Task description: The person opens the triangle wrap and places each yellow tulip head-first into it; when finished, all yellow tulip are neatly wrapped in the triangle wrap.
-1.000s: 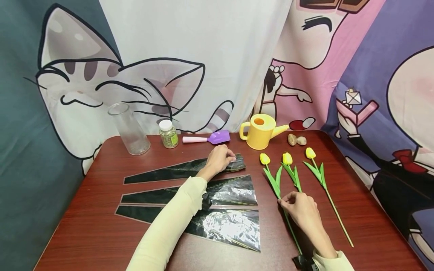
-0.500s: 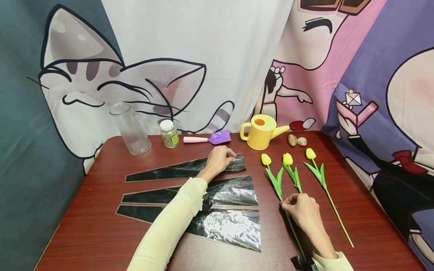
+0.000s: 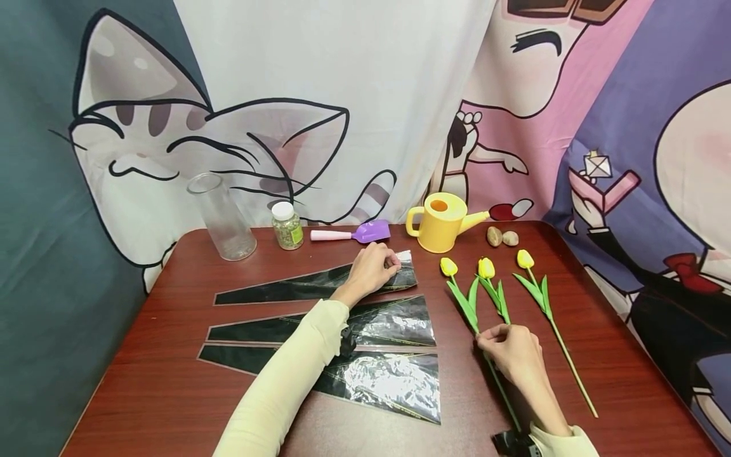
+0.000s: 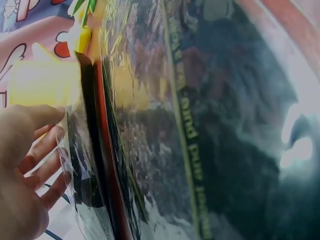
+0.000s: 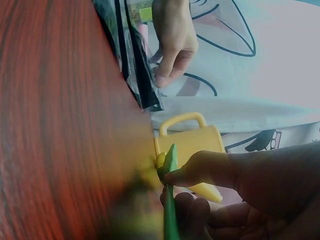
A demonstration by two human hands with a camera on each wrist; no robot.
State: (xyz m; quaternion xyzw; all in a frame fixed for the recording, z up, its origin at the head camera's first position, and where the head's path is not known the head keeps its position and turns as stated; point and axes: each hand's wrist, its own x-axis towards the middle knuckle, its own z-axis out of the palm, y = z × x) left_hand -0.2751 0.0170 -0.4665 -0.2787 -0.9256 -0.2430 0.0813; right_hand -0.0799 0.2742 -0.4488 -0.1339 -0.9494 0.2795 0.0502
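My left hand pinches the far edge at the wide right end of the farthest black-and-clear flower sleeve. In the left wrist view, thumb and fingers meet at the clear film edge; glossy black film with lettering fills the right side. Two more flower sleeves lie flat nearer me, a middle one and a near one. My right hand pinches the green stem of the leftmost yellow artificial tulip, just below its leaves. Two other tulips, a middle one and a right one, lie beside it.
Along the back of the brown table stand a clear glass vase, a white-lidded jar and a yellow watering can. A purple scoop and two stones lie there too. A printed curtain hangs behind.
The far sleeve's right end has been lifted a little by my left hand, its pale edge now showing. My right hand and the tulip's stem have shifted slightly to the right.
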